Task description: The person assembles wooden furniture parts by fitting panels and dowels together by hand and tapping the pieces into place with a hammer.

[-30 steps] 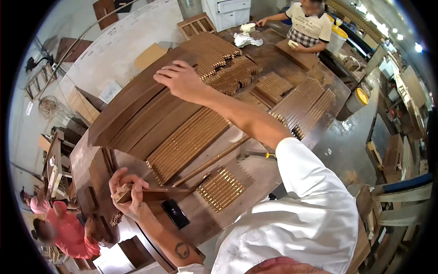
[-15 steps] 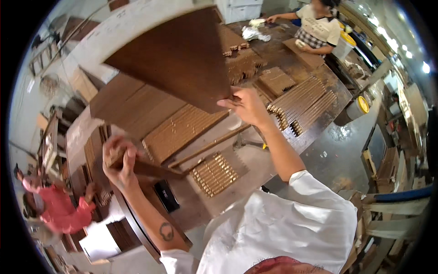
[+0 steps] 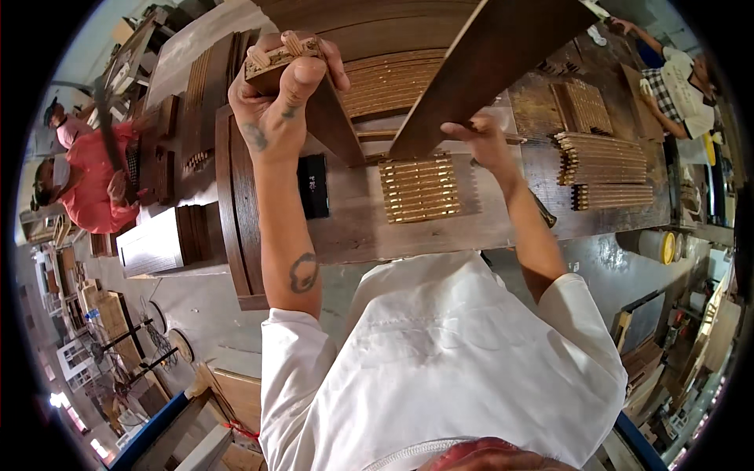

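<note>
My left hand (image 3: 279, 102) is closed round the end of a dark wooden rail (image 3: 336, 125). Two pale ridged dowels (image 3: 292, 44) stick out of that end, between the fingers, and the rail slants down toward the tabletop. My right hand (image 3: 488, 141) pinches the lower edge of a flat dark brown wooden panel (image 3: 495, 67), which is tilted up and runs out of the top of the picture. Below the two pieces, a row of short slats with brass-coloured bands (image 3: 420, 188) lies on the table (image 3: 353, 235). Beside it is a small black box (image 3: 312, 187).
Grooved slats (image 3: 393, 82) lie behind, with more stacked slats (image 3: 609, 161) at right. A long dark board (image 3: 239, 212) overhangs the table's front edge at left. One person in red (image 3: 98, 184) is at left; another in a checked apron (image 3: 675, 90) works at far right.
My view has turned, so the table now lies straight across. The panel has tipped from broad face to a narrower slant. My left hand with the rail shows higher and nearer the panel.
</note>
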A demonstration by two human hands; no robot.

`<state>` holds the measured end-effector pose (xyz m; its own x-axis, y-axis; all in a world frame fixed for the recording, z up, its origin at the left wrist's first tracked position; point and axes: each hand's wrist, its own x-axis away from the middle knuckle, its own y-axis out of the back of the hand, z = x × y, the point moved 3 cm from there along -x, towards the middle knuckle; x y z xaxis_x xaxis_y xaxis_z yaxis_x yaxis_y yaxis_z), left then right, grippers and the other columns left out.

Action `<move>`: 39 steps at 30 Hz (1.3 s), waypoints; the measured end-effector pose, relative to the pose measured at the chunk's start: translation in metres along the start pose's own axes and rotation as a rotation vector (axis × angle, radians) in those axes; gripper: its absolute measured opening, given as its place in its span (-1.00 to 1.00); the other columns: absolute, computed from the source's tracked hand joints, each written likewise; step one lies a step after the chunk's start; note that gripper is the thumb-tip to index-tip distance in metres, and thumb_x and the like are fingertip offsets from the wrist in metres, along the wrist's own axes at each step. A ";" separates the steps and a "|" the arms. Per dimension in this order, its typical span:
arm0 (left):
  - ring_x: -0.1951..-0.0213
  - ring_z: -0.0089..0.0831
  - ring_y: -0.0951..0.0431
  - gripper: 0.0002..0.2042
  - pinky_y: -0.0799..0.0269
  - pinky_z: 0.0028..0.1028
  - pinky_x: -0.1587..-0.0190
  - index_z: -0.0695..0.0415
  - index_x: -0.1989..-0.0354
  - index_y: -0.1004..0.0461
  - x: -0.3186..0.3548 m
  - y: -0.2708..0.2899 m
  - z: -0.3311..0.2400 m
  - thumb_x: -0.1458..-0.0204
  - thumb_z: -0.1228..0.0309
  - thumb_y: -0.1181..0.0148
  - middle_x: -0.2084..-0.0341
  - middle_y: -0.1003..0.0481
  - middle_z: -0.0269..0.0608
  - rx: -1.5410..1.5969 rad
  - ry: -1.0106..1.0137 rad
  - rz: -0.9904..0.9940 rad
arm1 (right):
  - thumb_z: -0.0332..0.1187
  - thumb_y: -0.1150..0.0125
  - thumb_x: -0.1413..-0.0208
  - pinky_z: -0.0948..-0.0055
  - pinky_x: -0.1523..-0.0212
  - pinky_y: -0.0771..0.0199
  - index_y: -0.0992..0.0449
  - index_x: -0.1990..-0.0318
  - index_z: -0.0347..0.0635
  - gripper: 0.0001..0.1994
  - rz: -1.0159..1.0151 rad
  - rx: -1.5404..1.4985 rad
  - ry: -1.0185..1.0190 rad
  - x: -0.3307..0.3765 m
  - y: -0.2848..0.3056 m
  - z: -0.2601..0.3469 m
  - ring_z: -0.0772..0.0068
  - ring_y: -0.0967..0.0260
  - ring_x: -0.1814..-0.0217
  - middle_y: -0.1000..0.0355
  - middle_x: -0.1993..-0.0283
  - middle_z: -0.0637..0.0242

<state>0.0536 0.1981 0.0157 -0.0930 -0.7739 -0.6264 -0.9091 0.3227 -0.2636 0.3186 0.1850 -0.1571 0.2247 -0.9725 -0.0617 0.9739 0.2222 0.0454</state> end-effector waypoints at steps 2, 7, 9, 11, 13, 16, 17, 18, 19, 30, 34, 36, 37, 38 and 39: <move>0.48 -0.37 -0.52 -0.71 -0.47 -0.42 0.45 0.29 0.26 -0.47 0.002 -0.002 -0.004 0.02 0.31 -0.32 0.46 -0.51 -0.13 0.000 -0.018 0.015 | -0.38 -0.34 -0.01 0.50 0.05 -0.40 -0.55 0.17 -0.36 -0.73 0.014 0.128 -0.052 -0.006 -0.015 0.000 0.55 -0.39 0.16 -0.51 0.18 0.31; 0.48 -0.35 -0.52 -0.71 -0.49 -0.40 0.43 0.28 0.22 -0.47 0.002 0.001 -0.003 0.02 0.35 -0.32 0.43 -0.52 -0.10 0.024 0.000 0.002 | -0.39 -0.32 -0.03 0.54 0.05 -0.41 -0.55 0.13 -0.27 -0.74 0.068 -0.027 -0.129 -0.023 -0.045 -0.023 0.59 -0.40 0.13 -0.52 0.17 0.37; 0.47 -0.35 -0.53 -0.73 -0.51 -0.40 0.42 0.27 0.19 -0.46 0.001 0.004 -0.002 0.02 0.39 -0.31 0.42 -0.52 -0.09 0.011 0.029 0.002 | -0.39 -0.31 -0.04 0.55 0.05 -0.43 -0.55 0.12 -0.25 -0.75 0.107 -0.048 -0.082 -0.025 -0.050 -0.023 0.61 -0.41 0.13 -0.54 0.20 0.37; 0.48 -0.35 -0.53 -0.74 -0.51 -0.40 0.42 0.27 0.20 -0.46 -0.001 0.003 0.000 0.02 0.40 -0.31 0.42 -0.52 -0.08 0.022 0.021 -0.015 | -0.39 -0.30 -0.04 0.53 0.05 -0.43 -0.55 0.12 -0.25 -0.75 0.102 -0.005 -0.082 -0.029 -0.048 -0.024 0.59 -0.42 0.14 -0.54 0.20 0.36; 0.48 -0.35 -0.53 -0.75 -0.50 -0.40 0.42 0.27 0.21 -0.47 -0.004 -0.003 0.003 0.01 0.41 -0.31 0.43 -0.52 -0.08 0.057 0.013 -0.015 | -0.40 -0.29 -0.05 0.50 0.06 -0.43 -0.55 0.12 -0.25 -0.76 0.070 0.051 -0.083 -0.028 -0.041 -0.022 0.57 -0.42 0.15 -0.54 0.21 0.35; 0.44 -0.32 -0.52 -0.78 -0.48 -0.37 0.35 0.29 0.24 -0.49 0.003 0.013 0.001 0.04 0.43 -0.25 0.45 -0.51 -0.06 -0.135 0.030 -0.215 | -0.43 -0.26 -0.06 0.39 0.03 -0.44 -0.55 0.12 -0.26 -0.78 0.103 -0.056 -0.097 -0.027 -0.048 -0.019 0.47 -0.44 0.13 -0.54 0.18 0.30; 0.40 -0.30 -0.51 -0.81 -0.46 -0.36 0.31 0.31 0.29 -0.50 0.006 0.009 -0.003 0.02 0.44 -0.20 0.44 -0.51 -0.06 -0.093 -0.008 -0.201 | -0.43 -0.25 -0.07 0.36 0.03 -0.44 -0.55 0.12 -0.26 -0.78 0.121 -0.181 -0.099 -0.024 -0.054 -0.025 0.44 -0.45 0.12 -0.54 0.17 0.28; 0.38 -0.29 -0.51 -0.77 -0.45 -0.36 0.31 0.32 0.30 -0.50 0.009 0.027 0.009 0.02 0.37 -0.20 0.43 -0.51 -0.04 -0.128 0.053 -0.192 | -0.42 -0.29 -0.03 0.35 0.06 -0.44 -0.55 0.14 -0.28 -0.77 0.092 -0.014 -0.153 -0.023 -0.054 -0.027 0.44 -0.45 0.13 -0.55 0.19 0.30; 0.38 -0.29 -0.50 -0.69 -0.44 -0.38 0.31 0.32 0.30 -0.49 0.011 0.041 0.017 0.04 0.27 -0.24 0.41 -0.49 -0.03 -0.319 -0.033 -0.245 | -0.53 -0.24 -0.02 0.46 0.09 -0.45 -0.54 0.24 -0.31 -0.87 0.063 -0.550 -0.028 -0.014 -0.059 -0.020 0.45 -0.47 0.13 -0.54 0.32 0.30; 0.27 -0.46 -0.39 -0.41 -0.27 -0.50 0.12 0.27 0.33 -0.42 0.011 0.034 0.010 0.18 -0.11 -0.36 0.33 -0.41 -0.24 -0.348 0.029 -0.235 | -0.41 -0.28 -0.05 0.49 0.20 -0.43 -0.52 0.07 -0.23 -0.73 0.189 0.261 -0.011 -0.022 -0.056 -0.012 0.58 -0.41 0.26 -0.55 0.25 0.24; 0.25 -0.49 -0.37 -0.42 -0.26 -0.49 0.06 0.27 0.30 -0.41 0.011 0.029 0.006 0.18 -0.06 -0.38 0.31 -0.40 -0.29 -0.267 0.063 -0.211 | -0.16 -0.26 -0.06 0.33 0.11 -0.42 -0.55 0.08 -0.12 -0.67 0.187 0.356 0.067 -0.018 -0.059 0.001 0.22 -0.50 0.17 -0.54 0.17 0.17; 0.24 -0.50 -0.37 -0.42 -0.25 -0.49 0.04 0.28 0.30 -0.40 0.015 0.034 0.009 0.19 -0.05 -0.39 0.30 -0.40 -0.30 -0.281 0.048 -0.235 | -0.14 -0.26 -0.06 0.29 0.06 -0.39 -0.56 0.09 -0.07 -0.69 0.177 0.312 0.120 -0.018 -0.058 0.000 0.13 -0.48 0.14 -0.53 0.16 0.16; 0.23 -0.50 -0.36 -0.42 -0.25 -0.50 0.05 0.27 0.29 -0.40 0.015 0.038 0.012 0.19 -0.04 -0.39 0.30 -0.40 -0.30 -0.317 0.036 -0.224 | -0.14 -0.26 -0.06 0.29 0.06 -0.39 -0.56 0.09 -0.07 -0.69 0.174 0.314 0.121 -0.019 -0.055 0.000 0.13 -0.48 0.14 -0.53 0.16 0.16; 0.23 -0.50 -0.36 -0.42 -0.24 -0.51 0.06 0.27 0.28 -0.40 0.016 0.040 0.014 0.19 -0.03 -0.40 0.29 -0.40 -0.30 -0.352 0.023 -0.212 | -0.14 -0.26 -0.06 0.28 0.06 -0.38 -0.56 0.10 -0.07 -0.69 0.212 0.349 0.115 -0.021 -0.053 -0.001 0.14 -0.48 0.15 -0.53 0.17 0.16; 0.23 -0.50 -0.36 -0.42 -0.24 -0.51 0.06 0.27 0.28 -0.40 0.018 0.041 0.013 0.19 -0.03 -0.40 0.29 -0.40 -0.30 -0.352 0.021 -0.212 | -0.15 -0.26 -0.06 0.28 0.06 -0.37 -0.56 0.11 -0.07 -0.70 0.254 0.384 0.109 -0.022 -0.054 0.001 0.16 -0.48 0.16 -0.53 0.18 0.17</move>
<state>0.0197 0.2045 -0.0160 0.1060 -0.8152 -0.5693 -0.9921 -0.0485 -0.1153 0.2613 0.1949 -0.1575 0.4761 -0.8732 -0.1043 0.8109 0.3900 0.4363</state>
